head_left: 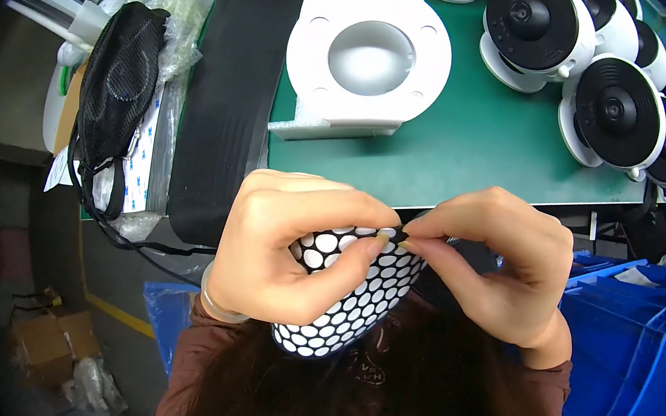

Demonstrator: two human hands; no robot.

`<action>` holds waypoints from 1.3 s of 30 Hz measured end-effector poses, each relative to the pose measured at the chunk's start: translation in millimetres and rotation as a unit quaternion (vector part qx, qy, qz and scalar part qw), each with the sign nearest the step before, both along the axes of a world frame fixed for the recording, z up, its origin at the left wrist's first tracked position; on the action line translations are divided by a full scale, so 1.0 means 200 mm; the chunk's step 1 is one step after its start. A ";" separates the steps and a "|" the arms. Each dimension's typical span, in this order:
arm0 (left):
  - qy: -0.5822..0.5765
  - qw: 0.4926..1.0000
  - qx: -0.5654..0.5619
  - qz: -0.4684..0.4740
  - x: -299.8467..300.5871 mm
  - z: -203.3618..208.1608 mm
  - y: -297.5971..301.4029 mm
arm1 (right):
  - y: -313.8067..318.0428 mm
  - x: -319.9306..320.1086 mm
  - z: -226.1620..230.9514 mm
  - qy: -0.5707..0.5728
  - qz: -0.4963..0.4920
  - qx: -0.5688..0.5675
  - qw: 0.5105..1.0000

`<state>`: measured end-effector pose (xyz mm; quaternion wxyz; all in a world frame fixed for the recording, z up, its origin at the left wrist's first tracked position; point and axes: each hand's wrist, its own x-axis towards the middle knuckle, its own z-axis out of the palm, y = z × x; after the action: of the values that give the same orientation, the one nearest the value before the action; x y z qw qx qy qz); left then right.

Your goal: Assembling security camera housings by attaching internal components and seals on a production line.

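Note:
A rounded white object wrapped in black mesh netting [344,319] is held close to my body, below the table's front edge. White shows through the holes of the net as dots. My left hand [274,242] curls round its upper left side, thumb and index finger pinching the netting at the top. Right beside it, my right hand [502,268] pinches the net's top edge between thumb and fingertips. The two sets of fingertips almost meet. My left hand hides part of the object, and its lower end is cut off by hair.
On the green table [474,155] stands a white fixture with a round hollow [312,45]. A black mat [229,102] lies left of it, then a black mesh bag [121,79] and clear plastic wrap. Several black-and-white round devices [619,111] stand at right. Blue crates [628,331] sit below.

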<state>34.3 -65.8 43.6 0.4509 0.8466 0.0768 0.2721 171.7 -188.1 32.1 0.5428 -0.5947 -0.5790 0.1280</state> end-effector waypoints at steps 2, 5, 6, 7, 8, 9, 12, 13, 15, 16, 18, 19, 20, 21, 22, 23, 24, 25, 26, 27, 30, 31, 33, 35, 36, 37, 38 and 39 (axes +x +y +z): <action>0.000 1.000 0.002 -0.001 0.00 0.00 0.00 | 0.00 0.01 0.00 -0.015 0.021 0.005 1.000; -0.006 1.000 -0.009 0.011 0.02 -0.02 0.00 | 0.01 0.02 0.00 -0.024 0.018 0.002 1.000; -0.005 1.000 -0.009 0.011 0.02 -0.02 0.00 | 0.01 0.01 -0.01 -0.023 0.018 0.002 1.000; -0.003 1.000 -0.007 0.010 0.02 -0.02 0.01 | 0.02 0.01 -0.01 -0.011 0.005 0.001 1.000; -0.002 1.000 -0.004 0.009 0.02 -0.02 0.01 | 0.02 0.01 -0.01 0.000 -0.006 0.002 1.000; -0.003 1.000 -0.004 0.010 0.02 -0.02 0.01 | 0.02 0.01 -0.01 -0.001 -0.006 0.002 1.000; 0.001 1.000 0.010 0.005 0.02 0.00 0.01 | 0.01 0.02 -0.02 0.000 0.007 0.002 1.000; 0.004 1.000 0.018 0.000 0.03 0.00 0.01 | 0.01 0.02 -0.02 -0.007 0.005 0.001 1.000; 0.007 1.000 0.026 -0.002 0.03 0.00 0.02 | 0.02 0.02 -0.01 -0.013 0.004 0.001 1.000; -0.002 0.999 0.033 0.006 0.03 -0.01 0.01 | 0.01 0.01 -0.01 -0.005 0.001 -0.006 1.000; -0.011 0.999 0.039 0.014 0.02 -0.01 0.01 | 0.01 0.01 -0.01 0.003 -0.001 -0.013 1.000; -0.001 0.999 0.040 0.011 0.02 -0.01 0.01 | 0.01 0.01 -0.01 0.002 0.006 -0.013 1.000; 0.008 0.999 0.039 0.006 0.02 0.00 0.01 | 0.01 0.01 -0.01 0.002 0.012 -0.013 1.000; 0.008 0.999 0.039 0.006 0.02 0.00 0.01 | 0.01 0.01 -0.01 0.001 0.011 -0.013 1.000; 0.008 0.999 0.043 0.006 0.02 0.00 0.01 | 0.01 0.01 -0.02 0.002 0.010 -0.014 1.000; 0.008 0.999 0.047 0.007 0.02 0.00 0.01 | 0.01 0.01 -0.02 0.003 0.008 -0.015 1.000; 0.007 0.999 0.047 0.007 0.01 0.01 0.02 | 0.01 0.01 -0.01 0.002 0.008 -0.015 1.000; 0.035 0.998 0.054 -0.012 0.00 0.02 0.03 | 0.01 0.01 -0.01 -0.006 0.013 -0.018 1.000; 0.063 0.996 0.062 -0.030 -0.01 0.03 0.03 | 0.02 0.02 0.00 -0.015 0.019 -0.022 0.999; 0.063 0.996 0.062 -0.030 -0.01 0.03 0.03 | 0.02 0.02 0.00 -0.015 0.019 -0.022 0.999; 0.041 0.998 0.050 -0.019 0.00 0.01 0.04 | 0.03 0.02 -0.01 -0.013 0.018 -0.014 1.000; 0.043 0.998 0.045 -0.018 -0.01 0.01 0.04 | 0.04 0.01 -0.01 0.002 0.021 -0.018 1.000; 0.042 0.998 0.042 -0.015 -0.01 0.00 0.04 | 0.05 0.02 0.00 0.015 0.026 -0.022 0.999; -0.001 1.000 0.023 0.012 0.00 -0.02 0.03 | 0.06 0.04 0.00 0.035 0.053 -0.039 0.997; 0.013 1.000 0.024 -0.004 0.00 -0.01 0.04 | 0.06 0.04 0.01 0.032 0.054 -0.037 0.997; 0.010 1.000 0.026 -0.002 -0.01 -0.01 0.05 | 0.06 0.05 0.04 0.029 0.066 -0.050 0.996; 0.025 1.000 0.000 0.000 -0.03 -0.01 0.07 | 0.06 0.05 0.07 0.023 0.076 -0.062 0.995; 0.039 0.999 -0.027 0.001 -0.04 -0.01 0.08 | 0.06 0.07 0.09 0.016 0.074 -0.059 0.995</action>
<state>26.9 -49.9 41.4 0.4702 0.8438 0.1025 0.2374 185.0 -176.4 49.8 0.5047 -0.5794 -0.6042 0.2109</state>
